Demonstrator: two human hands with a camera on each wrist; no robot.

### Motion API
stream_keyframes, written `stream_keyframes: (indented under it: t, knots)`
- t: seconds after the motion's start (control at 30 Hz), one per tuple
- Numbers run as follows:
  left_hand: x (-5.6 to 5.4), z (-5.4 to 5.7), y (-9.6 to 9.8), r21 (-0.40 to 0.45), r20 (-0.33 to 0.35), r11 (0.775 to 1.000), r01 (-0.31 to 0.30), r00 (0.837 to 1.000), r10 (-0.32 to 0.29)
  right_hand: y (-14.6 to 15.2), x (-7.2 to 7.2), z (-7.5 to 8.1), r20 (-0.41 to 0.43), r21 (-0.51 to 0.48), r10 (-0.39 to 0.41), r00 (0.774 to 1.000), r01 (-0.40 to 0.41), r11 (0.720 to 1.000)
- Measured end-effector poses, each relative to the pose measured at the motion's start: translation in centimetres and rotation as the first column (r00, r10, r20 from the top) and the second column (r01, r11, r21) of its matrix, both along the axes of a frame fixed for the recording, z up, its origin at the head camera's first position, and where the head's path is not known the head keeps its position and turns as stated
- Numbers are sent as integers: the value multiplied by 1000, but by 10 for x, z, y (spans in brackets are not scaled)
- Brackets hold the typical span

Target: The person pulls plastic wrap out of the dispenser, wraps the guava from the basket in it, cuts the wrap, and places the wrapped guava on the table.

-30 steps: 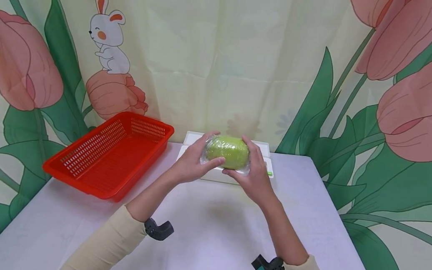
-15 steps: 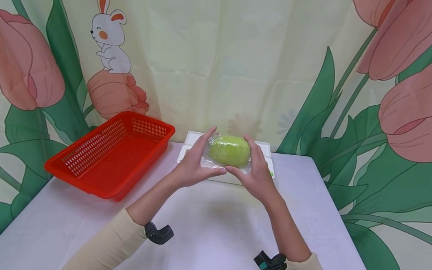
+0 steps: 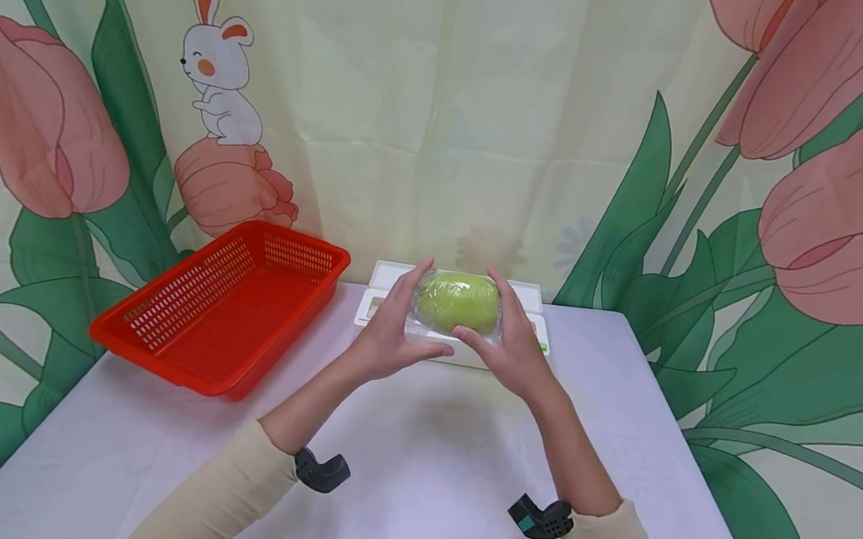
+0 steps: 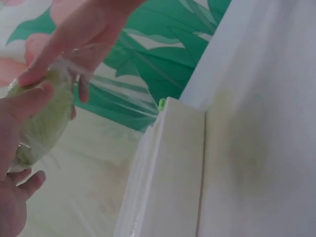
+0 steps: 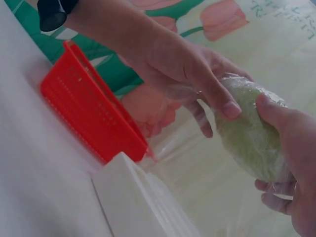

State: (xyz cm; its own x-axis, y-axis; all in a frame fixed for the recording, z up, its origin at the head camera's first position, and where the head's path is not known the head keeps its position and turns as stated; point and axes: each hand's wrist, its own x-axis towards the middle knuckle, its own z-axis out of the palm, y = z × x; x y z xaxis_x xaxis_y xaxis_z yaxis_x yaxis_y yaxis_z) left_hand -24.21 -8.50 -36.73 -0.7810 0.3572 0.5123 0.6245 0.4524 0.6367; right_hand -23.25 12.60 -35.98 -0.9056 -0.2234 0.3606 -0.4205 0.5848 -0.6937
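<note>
A green oblong fruit or vegetable (image 3: pixel 459 301) wrapped in clear cling film is held up between both hands, its exact kind unclear. The left hand (image 3: pixel 385 333) grips its left side, thumb low along the front. On the right side the right hand (image 3: pixel 514 350) holds it, with the thumb on its lower front edge. Both wrist views show thumbs and fingers around the wrapped piece (image 4: pixel 49 118). Clear film stretches from it towards a long white box (image 3: pixel 470 357), low behind the hands, with a small green part (image 4: pixel 162 104) at one end.
A red plastic basket (image 3: pixel 224 376) with slotted sides stands at the table's left, left of the white box. A white cloth covers the table (image 3: pixel 419 452). Behind it hangs a curtain (image 3: pixel 517 125) printed with tulips and a rabbit.
The left thumb has moved off the front of the wrapped piece to below it, and the left fingers have straightened somewhat. The right thumb has shifted slightly up. The basket and box stay put.
</note>
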Motion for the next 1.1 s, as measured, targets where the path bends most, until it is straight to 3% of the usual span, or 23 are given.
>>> stream_keyframes:
  t: [0.73,1.1]
  knots:
    - [-7,-13,9,31,-100,997,-66,993,69,-3,-9,-9,15,-15,-62,998,62,998]
    - [-11,-11,7,18,-34,998,-52,998,52,-5,-10,-18,-33,-33,-63,997,62,997]
